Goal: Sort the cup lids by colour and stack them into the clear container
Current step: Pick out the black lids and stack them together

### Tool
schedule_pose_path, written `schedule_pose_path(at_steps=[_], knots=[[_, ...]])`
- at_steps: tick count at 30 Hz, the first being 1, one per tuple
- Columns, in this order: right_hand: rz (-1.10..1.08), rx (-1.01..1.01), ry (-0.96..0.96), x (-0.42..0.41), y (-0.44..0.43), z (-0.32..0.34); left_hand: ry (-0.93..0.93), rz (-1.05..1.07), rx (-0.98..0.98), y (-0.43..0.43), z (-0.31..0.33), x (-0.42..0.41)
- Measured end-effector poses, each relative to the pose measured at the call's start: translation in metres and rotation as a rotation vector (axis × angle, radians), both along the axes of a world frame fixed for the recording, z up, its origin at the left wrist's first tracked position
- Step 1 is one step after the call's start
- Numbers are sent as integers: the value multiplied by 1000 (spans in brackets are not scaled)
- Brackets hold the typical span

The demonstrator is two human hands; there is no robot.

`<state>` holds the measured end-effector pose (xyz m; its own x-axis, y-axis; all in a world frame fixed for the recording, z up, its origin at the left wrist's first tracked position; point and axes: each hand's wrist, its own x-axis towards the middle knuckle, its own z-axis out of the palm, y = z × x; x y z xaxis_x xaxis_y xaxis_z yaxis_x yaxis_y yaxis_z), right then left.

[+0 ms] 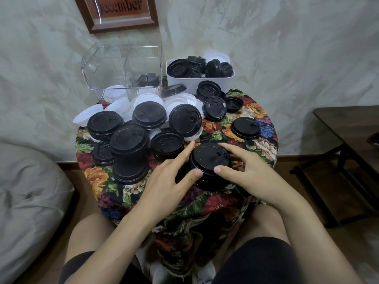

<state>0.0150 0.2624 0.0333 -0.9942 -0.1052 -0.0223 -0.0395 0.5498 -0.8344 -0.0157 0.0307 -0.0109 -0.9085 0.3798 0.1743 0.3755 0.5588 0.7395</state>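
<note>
**Black lid stack held between both hands, near edge of desk**

- Black lid stack [210,163]: round, matte plastic, domed tops with a raised rim and a small sip tab. It stands upright on the near middle of the desk [266,148].
- Left hand [170,179]: narrow hold on the stack. The thumb presses its near side and the forefinger lies straight along its left flank.
- Right hand [248,171]: narrow hold on the same stack. The thumb is on the near side and the fingers curve over the far rim.
- Second black stack [130,156]: taller and leaning slightly, to the left and apart from the hands.
- Loose black lids [185,119] lie overlapped behind both stacks. A single black lid [245,125] lies flat alone on the right.
- White lids [147,99]: thin, translucent and glossy, heaped at the far left, partly under the black ones.
- Clear container [123,68]: rigid plastic with ribbed walls and a centre divider, far left. Dark lids show low in its right half and white shapes low in its left. I cannot tell whether the white ones are inside or behind.
- White tub [201,79]: smooth, with rounded corners, far right, full of jumbled black lids.
- Floral cloth [205,208]: woven and heavily patterned. It covers the round desk and drapes toward the person's knees.
- Wall: mottled pale plaster. On it hangs a wood-framed sign [117,9] reading "December".
- Dark wooden side table [348,124] at right; grey quilted bedding [26,191] at left.
</note>
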Motion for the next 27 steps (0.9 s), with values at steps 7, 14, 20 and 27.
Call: schedule_pose_path(at_steps=[7, 14, 20, 27], knots=[[-2, 20, 22, 0, -2, -7, -6, 8, 21, 0, 0, -2], [-26, 63, 24, 1, -5, -17, -38, -40, -7, -5, -2, -4], [0, 51, 7, -1, -2, -15, -34, -48, -59, -3, 0, -1], [-93, -27, 46, -4, 2, -17, -44, -56, -5, 5, 1, -6]])
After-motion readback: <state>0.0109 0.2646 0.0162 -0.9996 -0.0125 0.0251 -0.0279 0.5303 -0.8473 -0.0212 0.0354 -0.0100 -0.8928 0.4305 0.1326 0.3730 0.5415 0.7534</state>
